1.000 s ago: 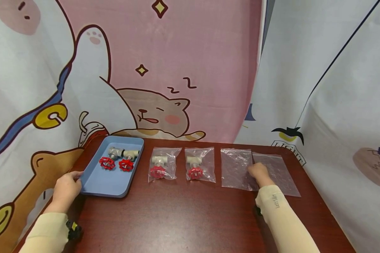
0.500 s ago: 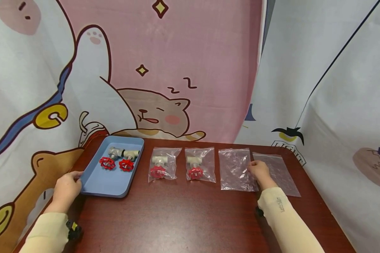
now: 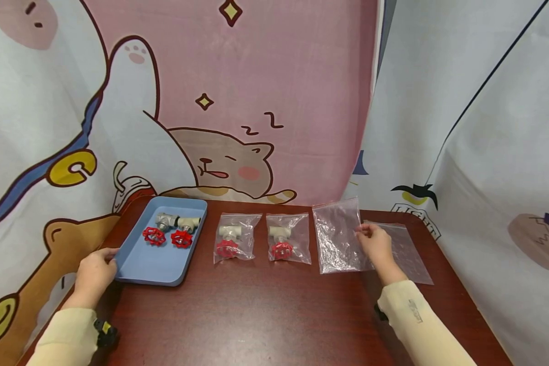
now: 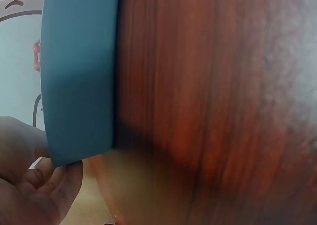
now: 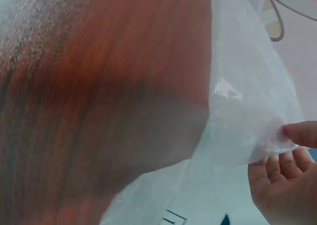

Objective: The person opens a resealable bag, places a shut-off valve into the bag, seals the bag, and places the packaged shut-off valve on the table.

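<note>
My right hand (image 3: pixel 376 246) pinches the right edge of a clear plastic bag (image 3: pixel 336 234) between thumb and fingers. The bag is flat with nothing inside, and its top is tilted up off the table. In the right wrist view the thumb presses one side of the bag (image 5: pixel 247 101), the fingers the other. At the far left, my left hand (image 3: pixel 94 272) grips the near-left rim of a blue tray (image 3: pixel 151 267), thumb above and fingers below. Two valves with red handwheels, one metal (image 3: pixel 164 223) and one with a cream body (image 3: pixel 185 231), lie in the tray's far half.
Two clear bags, each with a red-wheeled valve inside, a left one (image 3: pixel 231 239) and a right one (image 3: pixel 283 239), lie in a row on the brown table (image 3: pixel 247 315). Another flat bag (image 3: pixel 407 251) lies right of my right hand. A printed curtain (image 3: pixel 293 76) hangs behind.
My right hand has drawn the plastic bag off the neighbouring one and lifted its top edge from the table. The left hand, tray and bagged valves stay put.
</note>
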